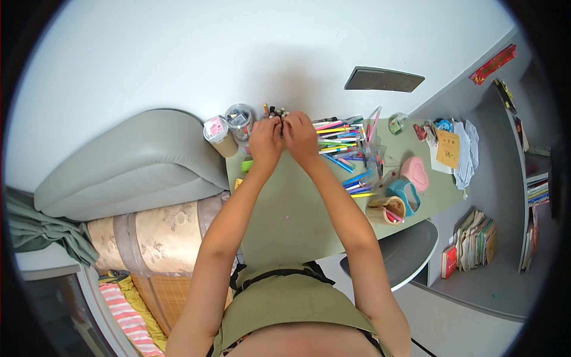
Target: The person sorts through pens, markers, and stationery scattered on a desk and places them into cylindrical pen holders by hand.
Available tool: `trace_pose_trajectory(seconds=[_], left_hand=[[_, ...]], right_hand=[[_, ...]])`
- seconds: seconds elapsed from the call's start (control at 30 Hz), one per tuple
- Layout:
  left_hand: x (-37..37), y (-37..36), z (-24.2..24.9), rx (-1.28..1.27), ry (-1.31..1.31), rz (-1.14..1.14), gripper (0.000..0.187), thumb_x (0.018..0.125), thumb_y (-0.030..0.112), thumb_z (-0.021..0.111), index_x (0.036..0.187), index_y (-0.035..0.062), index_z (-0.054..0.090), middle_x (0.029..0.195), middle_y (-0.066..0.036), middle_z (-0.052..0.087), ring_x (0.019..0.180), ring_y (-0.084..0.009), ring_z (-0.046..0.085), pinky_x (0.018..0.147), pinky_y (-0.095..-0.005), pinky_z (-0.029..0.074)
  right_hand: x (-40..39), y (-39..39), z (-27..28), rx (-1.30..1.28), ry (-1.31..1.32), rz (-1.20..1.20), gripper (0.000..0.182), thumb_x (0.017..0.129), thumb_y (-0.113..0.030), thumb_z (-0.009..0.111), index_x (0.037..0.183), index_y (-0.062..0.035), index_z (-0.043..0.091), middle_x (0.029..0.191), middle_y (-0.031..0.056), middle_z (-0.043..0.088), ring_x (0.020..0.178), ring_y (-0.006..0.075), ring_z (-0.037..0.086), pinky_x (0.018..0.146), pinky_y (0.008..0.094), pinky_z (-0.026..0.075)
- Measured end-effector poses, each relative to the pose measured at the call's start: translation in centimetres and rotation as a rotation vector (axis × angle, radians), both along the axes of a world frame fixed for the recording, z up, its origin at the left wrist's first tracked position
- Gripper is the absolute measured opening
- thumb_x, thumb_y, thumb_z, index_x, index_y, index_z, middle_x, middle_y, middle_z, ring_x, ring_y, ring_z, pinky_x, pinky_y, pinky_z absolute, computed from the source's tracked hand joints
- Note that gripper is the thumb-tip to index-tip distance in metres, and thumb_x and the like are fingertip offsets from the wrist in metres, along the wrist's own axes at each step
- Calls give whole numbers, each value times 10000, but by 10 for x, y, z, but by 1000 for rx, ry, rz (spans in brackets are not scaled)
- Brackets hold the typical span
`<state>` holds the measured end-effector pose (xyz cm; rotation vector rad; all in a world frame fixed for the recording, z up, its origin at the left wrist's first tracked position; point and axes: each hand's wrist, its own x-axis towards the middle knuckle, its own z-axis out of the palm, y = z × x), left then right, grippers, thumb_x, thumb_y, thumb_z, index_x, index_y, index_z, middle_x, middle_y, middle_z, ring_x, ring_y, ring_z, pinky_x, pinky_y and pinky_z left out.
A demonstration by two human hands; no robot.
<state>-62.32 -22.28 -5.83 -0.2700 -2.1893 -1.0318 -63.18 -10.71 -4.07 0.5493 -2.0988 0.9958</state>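
Observation:
At the far edge of the green table (285,202), my left hand (265,143) and my right hand (301,138) are side by side with fingers curled inward, almost touching. A cluster of upright pens (275,111), with dark and light ends and one orange one, shows just beyond the fingertips. Whatever supports the cluster is hidden behind my hands. Something dark lies between my fingertips, too small to name. Right of my right hand, many coloured pens and markers (342,140) are spread in a loose pile.
On the left stand a clear jar (239,117) and a lidded cup (221,138). To the right are a tan pen cup (380,212), a blue holder (410,196), a pink heart-shaped box (414,172) and papers (467,154). A grey chair (398,253) sits at the right edge.

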Motion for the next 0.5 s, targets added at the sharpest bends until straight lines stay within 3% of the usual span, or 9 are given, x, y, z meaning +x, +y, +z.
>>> trace_pose_trajectory(seconds=[0.13,0.3,0.5], left_hand=[[-2,-1,-7,-126,54,21,253,806,40,696,1056,71,691,913,-65,650,873,-284,598,750,-394,477],[5,1,-1,-248,-20,47,313,801,41,701,1112,63,678,972,-77,638,871,-290,590,747,-397,477],[3,3,-11,-161,17,-30,334,800,7,689,1131,45,663,967,-98,626,910,-307,596,771,-399,499]], right_hand=[[-1,1,0,-179,-182,25,134,841,12,628,949,-18,556,927,155,582,824,326,603,710,407,506],[-3,6,-1,-208,-142,28,121,853,12,621,946,-15,549,896,138,571,745,295,600,653,369,508],[0,4,-1,-265,-205,12,109,865,3,612,953,-14,549,894,142,569,728,302,600,647,377,504]])
